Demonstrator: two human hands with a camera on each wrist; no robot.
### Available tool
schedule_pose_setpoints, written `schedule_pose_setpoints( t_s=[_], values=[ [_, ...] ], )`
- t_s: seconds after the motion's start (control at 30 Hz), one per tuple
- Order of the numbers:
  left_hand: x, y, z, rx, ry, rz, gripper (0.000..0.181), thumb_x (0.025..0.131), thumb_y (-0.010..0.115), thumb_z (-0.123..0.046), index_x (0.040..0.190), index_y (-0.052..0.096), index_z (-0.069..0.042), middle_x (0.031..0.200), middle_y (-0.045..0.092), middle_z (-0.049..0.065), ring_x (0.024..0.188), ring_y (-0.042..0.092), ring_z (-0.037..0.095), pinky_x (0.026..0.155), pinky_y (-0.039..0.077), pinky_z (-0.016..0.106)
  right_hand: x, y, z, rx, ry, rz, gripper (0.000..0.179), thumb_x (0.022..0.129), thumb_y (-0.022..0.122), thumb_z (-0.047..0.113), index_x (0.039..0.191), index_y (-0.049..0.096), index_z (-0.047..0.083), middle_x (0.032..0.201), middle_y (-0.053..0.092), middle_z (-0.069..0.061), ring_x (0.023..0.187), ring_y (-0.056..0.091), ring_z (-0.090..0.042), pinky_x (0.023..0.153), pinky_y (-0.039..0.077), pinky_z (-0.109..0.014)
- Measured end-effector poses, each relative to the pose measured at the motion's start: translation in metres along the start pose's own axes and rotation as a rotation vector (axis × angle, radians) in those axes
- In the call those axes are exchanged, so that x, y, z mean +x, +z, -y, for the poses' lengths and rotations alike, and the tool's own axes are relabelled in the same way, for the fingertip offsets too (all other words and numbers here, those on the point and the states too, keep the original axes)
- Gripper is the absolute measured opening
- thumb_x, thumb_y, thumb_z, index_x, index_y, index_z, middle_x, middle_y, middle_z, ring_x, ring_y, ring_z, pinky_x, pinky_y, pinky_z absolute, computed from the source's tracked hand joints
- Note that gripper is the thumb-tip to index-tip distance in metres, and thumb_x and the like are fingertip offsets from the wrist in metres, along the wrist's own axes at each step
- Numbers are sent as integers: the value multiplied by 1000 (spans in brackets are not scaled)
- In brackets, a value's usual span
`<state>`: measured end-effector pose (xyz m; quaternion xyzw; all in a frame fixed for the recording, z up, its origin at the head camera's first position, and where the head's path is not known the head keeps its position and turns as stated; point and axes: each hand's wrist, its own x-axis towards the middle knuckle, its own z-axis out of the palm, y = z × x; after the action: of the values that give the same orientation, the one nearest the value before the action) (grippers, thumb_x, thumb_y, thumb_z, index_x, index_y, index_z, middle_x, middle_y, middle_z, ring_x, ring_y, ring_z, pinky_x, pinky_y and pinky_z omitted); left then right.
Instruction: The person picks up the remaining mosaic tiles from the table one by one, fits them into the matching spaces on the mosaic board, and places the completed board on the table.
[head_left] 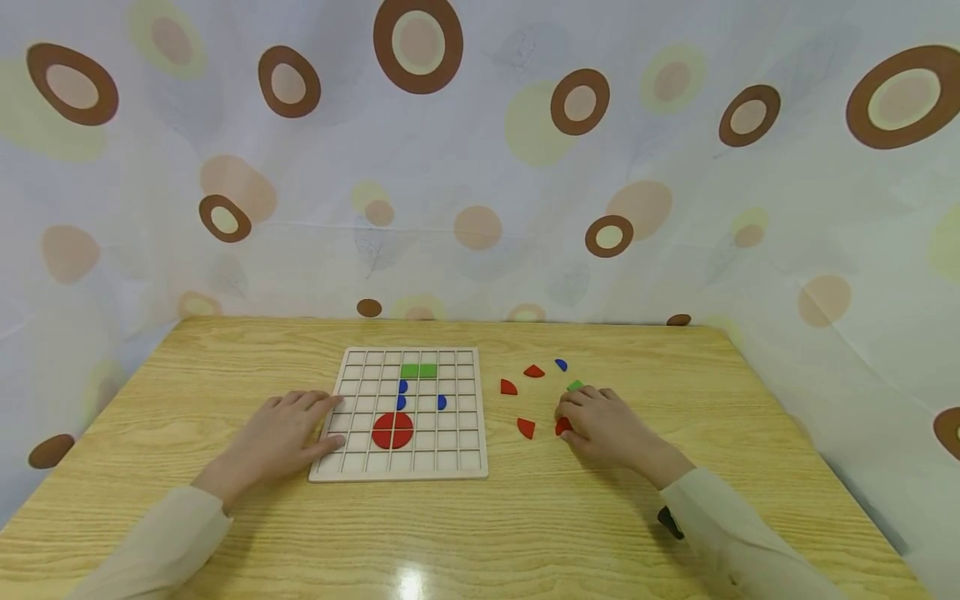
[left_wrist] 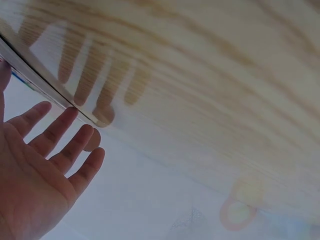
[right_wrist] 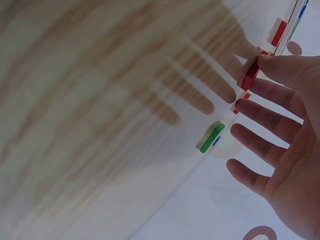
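My left hand point(head_left: 283, 432) rests at the left edge of a pale wooden grid board point(head_left: 367, 469), thumb and fingertips touching its rim, fingers spread. On the board, several red quarter-circles form a disc point(head_left: 402, 422). A green strip point(head_left: 418, 371) of two squares lies near the top, and three blue half-circles point(head_left: 442, 402) sit between. Right of the board, my right hand point(head_left: 606, 423) pinches a red quarter-circle point(right_wrist: 250, 75) between thumb and index finger, close over the table. Its other fingers are extended. Just beyond that hand lies a green piece point(right_wrist: 211, 137), partly hidden in the head view.
Between board and right hand lie loose red quarter-circles point(head_left: 527, 428), point(head_left: 508, 387), with another red quarter-circle point(head_left: 534, 372) and a blue half-circle point(head_left: 561, 365) farther back. A dark object point(head_left: 670, 522) shows by the right sleeve. A patterned curtain point(head_left: 480, 275) borders the wooden table point(head_left: 450, 542).
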<state>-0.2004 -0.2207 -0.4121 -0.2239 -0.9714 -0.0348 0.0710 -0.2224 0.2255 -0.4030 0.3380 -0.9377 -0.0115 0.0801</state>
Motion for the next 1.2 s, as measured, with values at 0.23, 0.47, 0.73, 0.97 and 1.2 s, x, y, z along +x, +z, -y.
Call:
schedule_pose_setpoints(
  t_s=[0.23,0.47,0.73,0.97,1.2],
  values=[
    [0,2,-1,6,10,-11,58,86,54,-50,130,51,-12,125,55,11,115,49,34,90,40,55,0,2,-3,3,-26,-33,12,80,70,22,88,61,20,96,59,5,92,53,-20,78,45,-42],
    [0,3,-1,11,6,-3,56,87,53,-50,129,52,-13,125,54,12,115,49,34,91,39,55,1,3,-5,17,-33,-23,10,81,69,24,88,62,20,98,61,5,93,54,-19,81,46,-43],
    [1,1,-2,21,14,-12,54,86,55,-47,127,54,-12,123,54,12,114,49,34,90,41,54,1,4,-8,54,-70,-81,12,79,71,20,86,61,18,93,60,4,88,53,-16,76,46,-40],
    [1,1,-1,20,26,-16,53,86,56,-47,126,55,-12,121,56,11,113,50,33,89,41,54,1,4,-11,60,-63,-51,14,81,69,23,90,60,17,94,61,3,88,54,-17,77,47,-41],
    [1,1,-1,15,26,-7,53,86,55,-47,126,55,-12,121,56,11,113,50,34,89,41,54,1,1,-12,61,-53,-29,15,81,69,24,91,61,15,95,61,1,90,54,-20,78,47,-43]
  ],
)
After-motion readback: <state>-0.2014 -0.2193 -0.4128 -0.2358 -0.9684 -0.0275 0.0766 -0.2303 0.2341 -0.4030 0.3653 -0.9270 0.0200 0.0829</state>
